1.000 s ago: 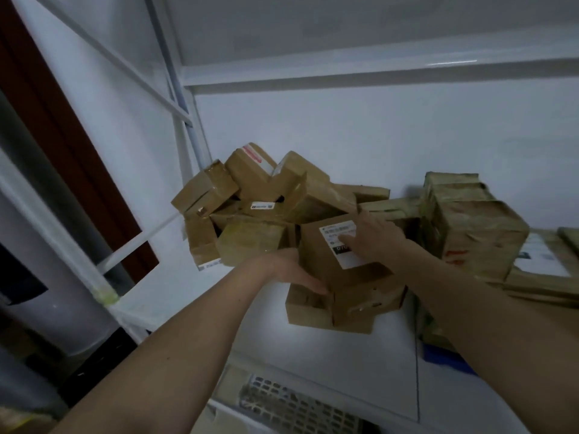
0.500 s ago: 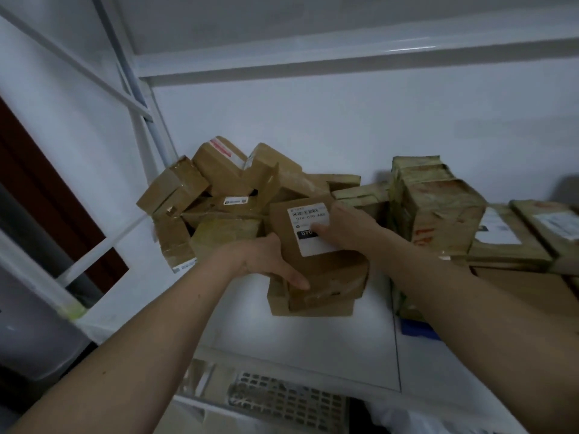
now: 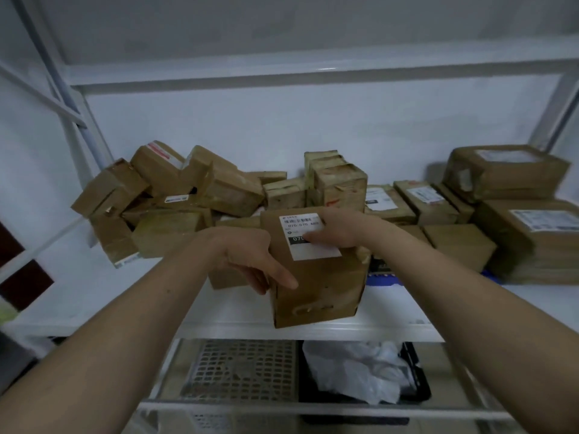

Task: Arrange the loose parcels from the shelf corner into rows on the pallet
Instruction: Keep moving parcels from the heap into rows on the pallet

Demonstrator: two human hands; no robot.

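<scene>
Hands both gripping brown cardboard parcel with white label [image 3: 316,277] at white shelf [image 3: 94,296] front edge; my left hand [image 3: 250,261] clasps its side, right hand [image 3: 336,228] its top.

Dim, even, cool-toned indoor light with no visible lamp. A thin glare streak lies on the upper shelf beam [image 3: 326,69]. Soft shadows fall on the back wall [image 3: 407,120] behind the stacked parcels [image 3: 507,173] at right. Wide-angle distortion bows the shelf posts [image 3: 560,101] outward at the edges. Overall detail is soft; label print [image 3: 302,225] is only partly legible, and the forearms near the lower corners are blurred.
</scene>
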